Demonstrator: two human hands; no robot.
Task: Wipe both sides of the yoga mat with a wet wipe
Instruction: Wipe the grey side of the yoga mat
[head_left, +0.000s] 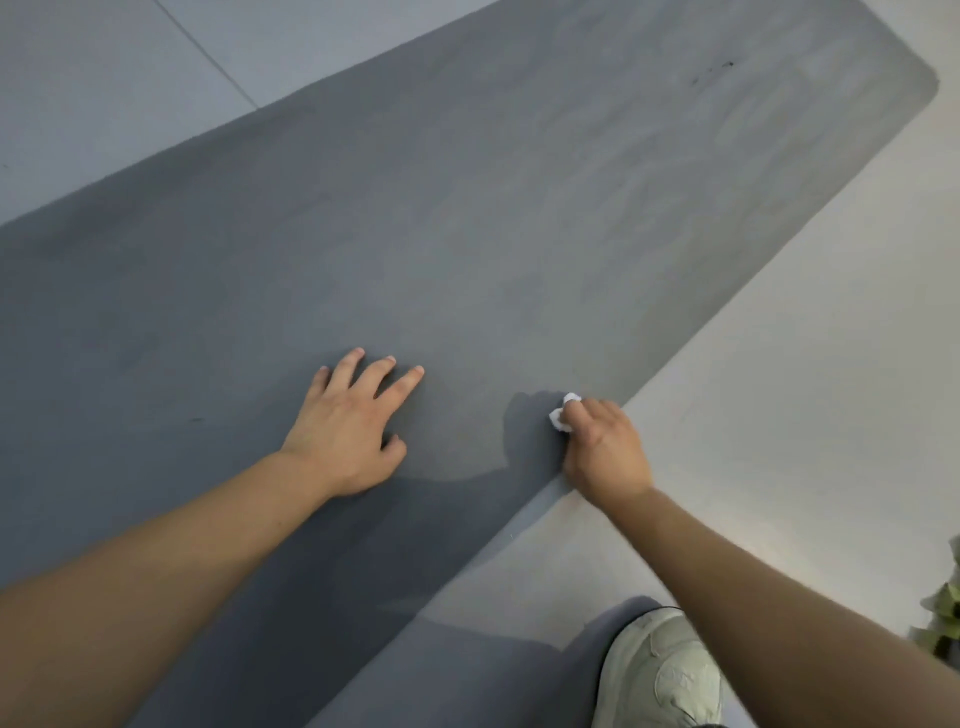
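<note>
A grey yoga mat lies flat on the pale floor, running from 7 o'clock up to a rounded corner at 1 o'clock. The left hand presses on it at centre, palm down, fingers spread and straight, holding nothing. At 4 o'clock of that hand, the right hand clenches a crumpled white wet wipe against the mat's near edge. A pale sneaker stands at 5 o'clock. No writing is legible anywhere.
</note>
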